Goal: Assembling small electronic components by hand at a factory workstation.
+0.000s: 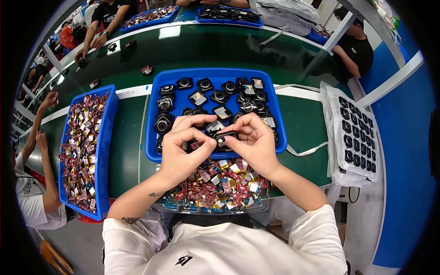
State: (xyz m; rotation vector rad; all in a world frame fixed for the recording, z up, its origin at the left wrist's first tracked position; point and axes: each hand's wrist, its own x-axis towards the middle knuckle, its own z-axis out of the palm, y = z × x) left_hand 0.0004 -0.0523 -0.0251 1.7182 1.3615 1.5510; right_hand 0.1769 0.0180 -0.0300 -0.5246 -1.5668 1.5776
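Note:
A black smartwatch case (224,137) is up on edge between my two hands, above the near part of a blue tray (148,121). My right hand (255,145) grips it between thumb and curled fingers. My left hand (182,145) is closed at the case's left end, thumb and fingertips against it. A small red circuit board (197,145) shows in the gap between my left thumb and index finger; whether that hand holds it I cannot tell. Many black watch cases lie in the tray, some with round sensor backs up, such as one watch case (163,123).
Red circuit boards with battery cells (220,183) are heaped nearest me. At left stands another blue bin (111,110) of them. A white tray stack (337,151) with black watch parts is at right. Across the green bench (192,50), co-workers' hands (98,42) handle parts.

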